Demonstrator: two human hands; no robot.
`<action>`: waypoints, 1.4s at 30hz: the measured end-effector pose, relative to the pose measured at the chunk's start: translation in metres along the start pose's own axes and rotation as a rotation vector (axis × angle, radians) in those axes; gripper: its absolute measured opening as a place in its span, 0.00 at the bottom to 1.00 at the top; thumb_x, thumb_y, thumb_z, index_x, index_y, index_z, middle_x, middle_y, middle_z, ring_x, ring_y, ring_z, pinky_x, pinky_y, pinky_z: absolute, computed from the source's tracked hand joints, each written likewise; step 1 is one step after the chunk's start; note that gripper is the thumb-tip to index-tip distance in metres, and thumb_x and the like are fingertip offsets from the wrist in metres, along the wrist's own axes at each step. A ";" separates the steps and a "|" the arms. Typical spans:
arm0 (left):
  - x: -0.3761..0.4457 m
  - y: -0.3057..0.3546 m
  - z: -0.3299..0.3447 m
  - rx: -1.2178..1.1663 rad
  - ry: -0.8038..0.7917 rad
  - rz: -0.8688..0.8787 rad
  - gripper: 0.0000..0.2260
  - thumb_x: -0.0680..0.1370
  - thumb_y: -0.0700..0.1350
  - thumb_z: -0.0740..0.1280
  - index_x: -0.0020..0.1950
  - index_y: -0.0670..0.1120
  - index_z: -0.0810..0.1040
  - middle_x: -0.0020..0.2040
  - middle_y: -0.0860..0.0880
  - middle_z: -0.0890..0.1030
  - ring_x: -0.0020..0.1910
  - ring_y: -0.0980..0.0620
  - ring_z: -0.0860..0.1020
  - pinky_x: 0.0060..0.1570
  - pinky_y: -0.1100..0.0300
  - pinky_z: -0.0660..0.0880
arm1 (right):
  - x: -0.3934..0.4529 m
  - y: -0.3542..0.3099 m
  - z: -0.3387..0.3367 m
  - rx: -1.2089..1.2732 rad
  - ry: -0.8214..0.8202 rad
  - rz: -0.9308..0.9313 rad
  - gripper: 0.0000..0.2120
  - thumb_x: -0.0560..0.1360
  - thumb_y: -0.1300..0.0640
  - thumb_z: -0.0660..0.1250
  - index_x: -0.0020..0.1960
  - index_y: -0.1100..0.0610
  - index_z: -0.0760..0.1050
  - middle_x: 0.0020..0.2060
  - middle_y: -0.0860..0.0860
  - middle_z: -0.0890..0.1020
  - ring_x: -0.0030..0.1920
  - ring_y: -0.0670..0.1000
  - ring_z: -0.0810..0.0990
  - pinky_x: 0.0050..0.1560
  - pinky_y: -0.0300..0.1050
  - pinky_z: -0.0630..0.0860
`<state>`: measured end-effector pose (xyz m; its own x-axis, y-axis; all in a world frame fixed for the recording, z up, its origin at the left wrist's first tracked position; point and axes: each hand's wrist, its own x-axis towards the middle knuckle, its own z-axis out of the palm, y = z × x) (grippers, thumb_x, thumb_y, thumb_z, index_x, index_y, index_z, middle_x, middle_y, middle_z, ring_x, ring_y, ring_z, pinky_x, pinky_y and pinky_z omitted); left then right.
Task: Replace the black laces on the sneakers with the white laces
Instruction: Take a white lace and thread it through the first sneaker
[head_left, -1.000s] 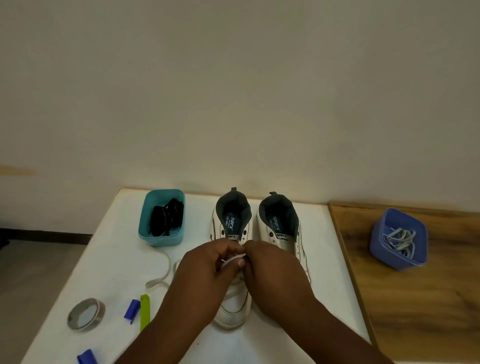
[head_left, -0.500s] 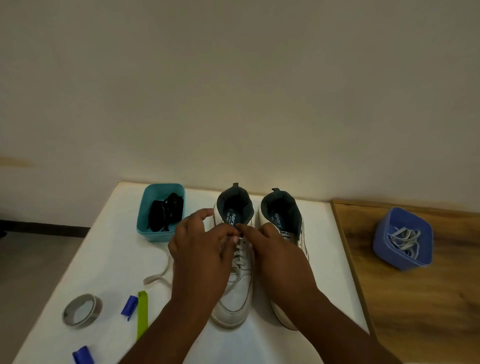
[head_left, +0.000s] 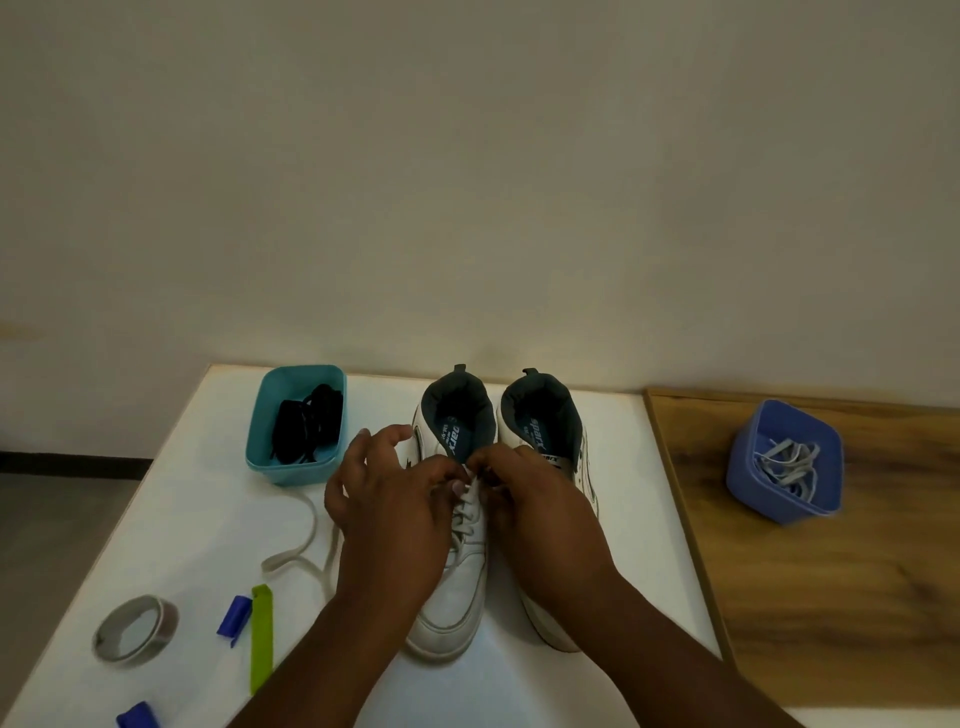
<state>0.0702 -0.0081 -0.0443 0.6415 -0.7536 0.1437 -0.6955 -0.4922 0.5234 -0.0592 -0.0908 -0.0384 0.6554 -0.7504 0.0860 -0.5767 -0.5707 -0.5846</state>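
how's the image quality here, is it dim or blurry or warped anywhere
Head view: dim, flat light, no glare; the white table is the brightest area, soft shadow under the hands. Wide-angle warp bends the table edges outward. Tape roll and blue tub near the edges look soft; the left hand and right hand at the white lace are slightly blurred.

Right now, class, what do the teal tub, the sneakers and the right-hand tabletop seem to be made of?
Teal tub: likely moulded plastic; smooth, even colour, rounded corners, faint sheen.
Sneakers: probably leather or a synthetic look-alike; smooth white panels with stitched seams and a soft shine. The collar lining looks like dark fabric.
Right-hand tabletop: wood or wood-look laminate; brown streaked grain, matte. Which one cannot be told.
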 end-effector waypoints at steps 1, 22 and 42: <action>0.000 0.001 0.001 -0.006 -0.008 -0.011 0.06 0.76 0.49 0.73 0.48 0.61 0.83 0.71 0.48 0.71 0.76 0.40 0.60 0.69 0.37 0.61 | 0.001 0.002 0.003 0.047 -0.017 0.041 0.14 0.82 0.51 0.61 0.66 0.42 0.73 0.55 0.44 0.80 0.54 0.45 0.79 0.55 0.40 0.78; 0.005 0.005 0.002 -0.066 -0.168 -0.148 0.08 0.81 0.57 0.64 0.57 0.64 0.81 0.75 0.55 0.62 0.79 0.47 0.51 0.76 0.39 0.49 | 0.002 0.007 0.004 0.064 0.048 0.061 0.08 0.81 0.50 0.66 0.55 0.48 0.83 0.48 0.44 0.84 0.48 0.43 0.79 0.54 0.37 0.74; -0.006 -0.002 -0.015 0.217 -0.246 0.040 0.34 0.68 0.79 0.53 0.71 0.67 0.65 0.80 0.51 0.56 0.81 0.44 0.45 0.74 0.35 0.40 | -0.005 -0.013 -0.024 -0.156 0.229 -0.144 0.16 0.79 0.54 0.70 0.66 0.49 0.77 0.56 0.46 0.71 0.58 0.44 0.69 0.56 0.37 0.74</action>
<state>0.0727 0.0040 -0.0331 0.5331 -0.8439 -0.0607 -0.7883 -0.5215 0.3265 -0.0663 -0.0878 -0.0122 0.6189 -0.7038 0.3489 -0.5653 -0.7074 -0.4242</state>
